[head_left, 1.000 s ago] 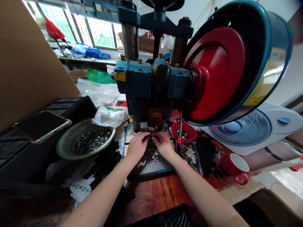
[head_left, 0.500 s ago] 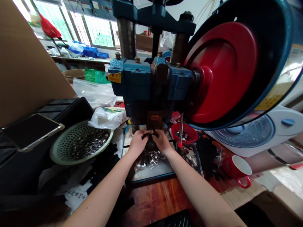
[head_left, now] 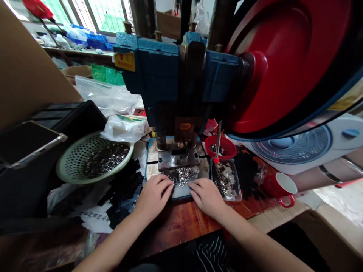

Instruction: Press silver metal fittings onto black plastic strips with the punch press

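Note:
Both hands are drawn together at the front edge of a blue press's base plate [head_left: 153, 155]. On the left of a small heap of shiny metal pieces [head_left: 183, 176], my left hand [head_left: 155, 193] has thumb and forefinger closed, their tips hiding whatever is between them. Across the heap, my right hand [head_left: 206, 194] has bent fingers drawn together at the pieces; I cannot make out anything in them. Behind the heap lies a steel die block [head_left: 178, 158] with a dark slot, under the press head [head_left: 184, 126].
A pale green basket [head_left: 64, 166] of small metal parts stands left, beside black strips [head_left: 124, 196]. To the right are a clear tray [head_left: 238, 192] of scraps, a red basket [head_left: 234, 143] and a red mug [head_left: 272, 185]. A large red flywheel [head_left: 295, 64] overhangs the right side.
Both hands have pulled back from the die to the front edge of the plate, uncovering the die block. The view has come closer and tipped downward.

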`<state>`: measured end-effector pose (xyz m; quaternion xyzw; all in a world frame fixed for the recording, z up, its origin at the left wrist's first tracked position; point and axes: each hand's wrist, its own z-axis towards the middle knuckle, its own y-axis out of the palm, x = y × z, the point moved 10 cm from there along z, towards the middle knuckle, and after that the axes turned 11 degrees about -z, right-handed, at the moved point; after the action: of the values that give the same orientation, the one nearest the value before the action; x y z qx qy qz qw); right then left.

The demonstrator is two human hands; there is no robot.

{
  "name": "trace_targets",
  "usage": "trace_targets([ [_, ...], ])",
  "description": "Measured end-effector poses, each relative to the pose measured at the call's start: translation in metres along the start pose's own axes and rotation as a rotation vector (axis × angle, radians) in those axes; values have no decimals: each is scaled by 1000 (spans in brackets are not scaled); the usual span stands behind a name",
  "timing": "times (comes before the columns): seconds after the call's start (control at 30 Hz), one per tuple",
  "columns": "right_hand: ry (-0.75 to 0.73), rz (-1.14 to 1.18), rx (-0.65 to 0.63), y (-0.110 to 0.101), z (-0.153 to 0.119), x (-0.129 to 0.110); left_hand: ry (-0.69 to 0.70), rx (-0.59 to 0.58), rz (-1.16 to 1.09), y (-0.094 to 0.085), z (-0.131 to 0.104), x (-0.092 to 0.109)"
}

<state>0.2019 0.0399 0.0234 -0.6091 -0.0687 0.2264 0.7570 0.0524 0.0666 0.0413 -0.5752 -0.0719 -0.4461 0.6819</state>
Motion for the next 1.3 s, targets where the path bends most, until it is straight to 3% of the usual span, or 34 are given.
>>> trace_targets([
  [0.1,-7,-67,21,8,-11,-3,-4,-18,75,7,-12,1],
  [0.43,-12,-16,149,10,-26,1,38,-1,297,7,-39,-1],
  [0.67,72,91,121,5,-20,10,67,41,291,10,-50,-3],
  [0.8,130,166,121,2,-12,16,-21,108,275,0,-41,-9],
  [1.0,164,221,124,4,-6,17,-104,33,237,1,-10,-11],
  [1.17,172,232,147,-7,8,19,-79,-21,221,5,4,-10],
  [1.3,191,187,246,-28,47,29,16,-21,230,9,10,-5],
])
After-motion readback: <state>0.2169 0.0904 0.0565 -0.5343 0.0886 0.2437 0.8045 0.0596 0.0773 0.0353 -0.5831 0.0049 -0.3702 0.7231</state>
